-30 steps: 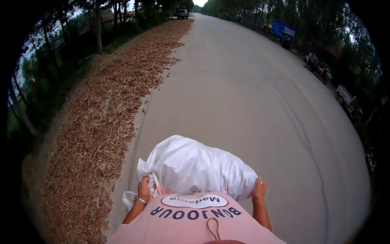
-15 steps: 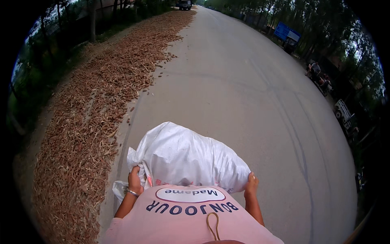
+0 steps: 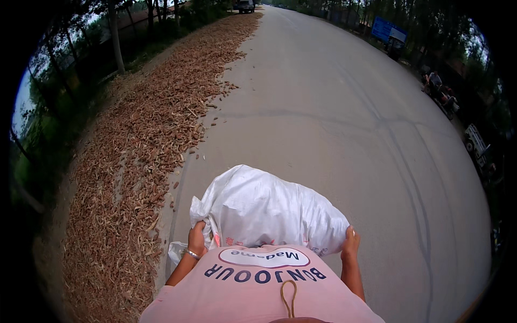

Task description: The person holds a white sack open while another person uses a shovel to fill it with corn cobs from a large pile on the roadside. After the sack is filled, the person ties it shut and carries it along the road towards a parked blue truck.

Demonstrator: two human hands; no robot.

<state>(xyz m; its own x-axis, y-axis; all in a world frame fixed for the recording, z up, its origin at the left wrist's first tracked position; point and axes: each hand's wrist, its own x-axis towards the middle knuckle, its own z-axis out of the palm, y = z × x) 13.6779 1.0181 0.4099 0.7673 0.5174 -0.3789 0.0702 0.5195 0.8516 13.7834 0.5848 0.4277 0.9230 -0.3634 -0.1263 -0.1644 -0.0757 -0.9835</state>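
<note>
A bulky white woven sack [image 3: 264, 207] is held across the front of my body, above the road. My left hand [image 3: 197, 238] grips its bunched left end, where a loose flap of the sack hangs down beside my wrist. At the opposite end, my right hand [image 3: 351, 240] is closed round the sack's lower corner. The sack bulges in the middle, and what it contains is hidden. A bracelet [image 3: 191, 253] sits on my left wrist.
A long strip of brown corn cobs [image 3: 124, 183] covers the left side of the grey road [image 3: 301, 107]. Trees line both sides. Far ahead stands a dark vehicle [image 3: 246, 6]. On the right are a blue sign [image 3: 385, 29], people beside a parked motorbike [image 3: 441, 91] and a small white vehicle [image 3: 476, 142].
The road surface and its cracks have come nearer, and the view has turned slightly left. The sack stays in both hands, now a little farther right in the picture.
</note>
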